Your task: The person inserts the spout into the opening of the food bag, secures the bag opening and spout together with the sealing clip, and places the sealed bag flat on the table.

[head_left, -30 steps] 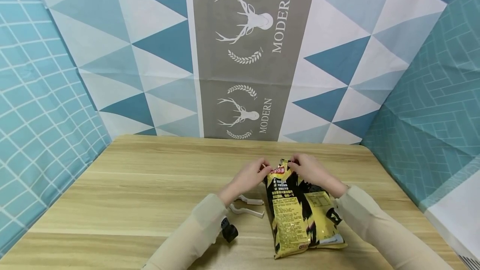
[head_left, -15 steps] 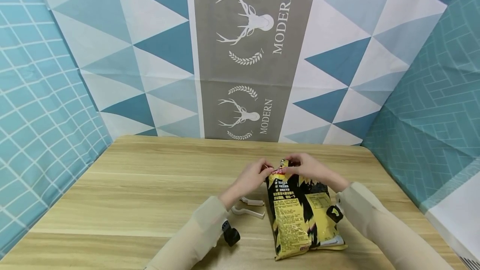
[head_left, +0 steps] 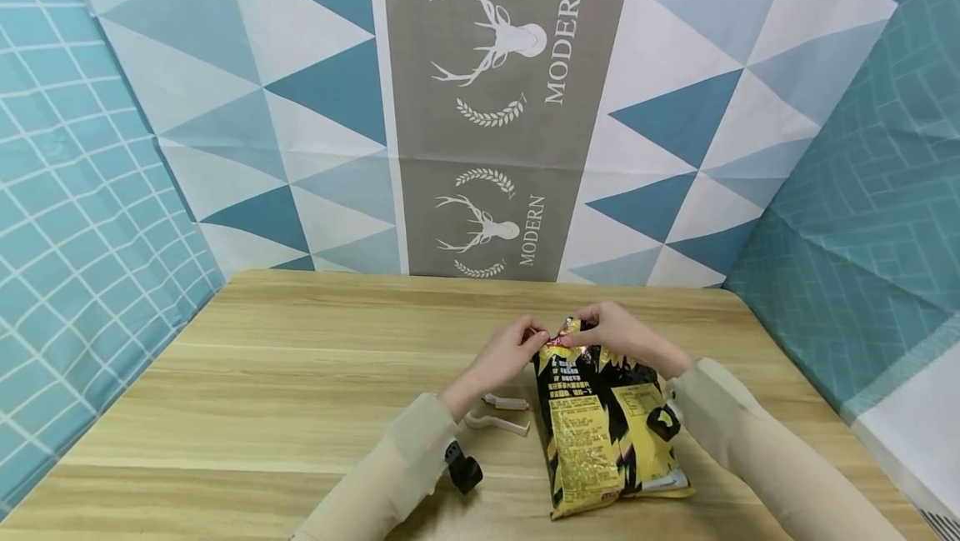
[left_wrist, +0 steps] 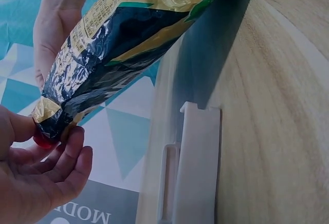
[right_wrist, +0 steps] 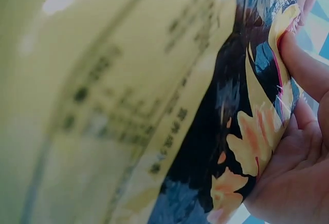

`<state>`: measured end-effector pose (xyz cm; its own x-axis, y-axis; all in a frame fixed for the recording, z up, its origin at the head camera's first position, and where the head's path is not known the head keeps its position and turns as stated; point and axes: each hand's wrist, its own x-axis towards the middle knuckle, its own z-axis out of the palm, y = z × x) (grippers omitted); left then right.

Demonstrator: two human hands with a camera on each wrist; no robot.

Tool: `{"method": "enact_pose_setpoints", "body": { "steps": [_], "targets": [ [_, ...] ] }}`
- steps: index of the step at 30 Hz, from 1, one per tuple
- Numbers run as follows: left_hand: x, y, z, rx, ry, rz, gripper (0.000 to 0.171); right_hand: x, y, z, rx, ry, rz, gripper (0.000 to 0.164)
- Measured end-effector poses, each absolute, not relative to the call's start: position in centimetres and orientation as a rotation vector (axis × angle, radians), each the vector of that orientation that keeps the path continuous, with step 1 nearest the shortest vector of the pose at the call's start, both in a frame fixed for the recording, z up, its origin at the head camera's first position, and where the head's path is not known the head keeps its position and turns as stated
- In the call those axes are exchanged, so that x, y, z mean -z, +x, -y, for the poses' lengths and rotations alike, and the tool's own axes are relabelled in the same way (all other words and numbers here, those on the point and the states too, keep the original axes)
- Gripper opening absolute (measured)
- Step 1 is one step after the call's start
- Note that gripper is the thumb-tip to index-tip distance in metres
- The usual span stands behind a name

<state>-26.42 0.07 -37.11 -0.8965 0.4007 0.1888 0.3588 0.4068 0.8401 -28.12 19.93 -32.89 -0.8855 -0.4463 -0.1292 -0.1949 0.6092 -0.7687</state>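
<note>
A black and yellow snack bag (head_left: pixel 585 433) lies on the table, its printed back up and its top end toward the back wall. My left hand (head_left: pixel 506 355) pinches the left part of the top edge between thumb and fingers; the left wrist view shows the crumpled end of the bag (left_wrist: pixel 77 75) in that grip. On the right, my right hand (head_left: pixel 626 337) holds the same edge, thumb in front and fingers behind, as the right wrist view shows. The edge is creased and partly folded between the hands. Left of the bag lie two slim white bag clips (head_left: pixel 502 423).
The wooden table (head_left: pixel 300 391) runs back to a patterned wall cloth (head_left: pixel 480 149). Blue cloths hang at both sides. A black camera (head_left: pixel 463 471) is worn on the left wrist and another (head_left: pixel 663 423) on the right, over the bag.
My right hand has shifted slightly left along the top edge, its thumb now in front of it. The edge is more folded and gathered. My left hand has moved slightly right.
</note>
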Motion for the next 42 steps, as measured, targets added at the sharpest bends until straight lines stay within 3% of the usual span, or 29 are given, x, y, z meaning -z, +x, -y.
{"method": "enact_pose_setpoints", "body": {
  "steps": [13, 32, 42],
  "targets": [
    [36.7, -26.0, 0.1, -1.569, 0.687, -2.501, 0.018, 32.8, -27.8, -19.6, 1.194, -0.388, -2.557, 0.022],
    [37.4, -26.6, 1.5, -1.609, 0.659, -2.451, 0.027, 32.7, -28.0, -19.5, 1.177, -0.430, -2.605, 0.018],
    [37.8, -26.4, 3.4, -1.346, 0.710, -2.688, 0.017, 32.7, -27.9, -19.5, 1.164, -0.464, -2.601, 0.014]
  ]
}}
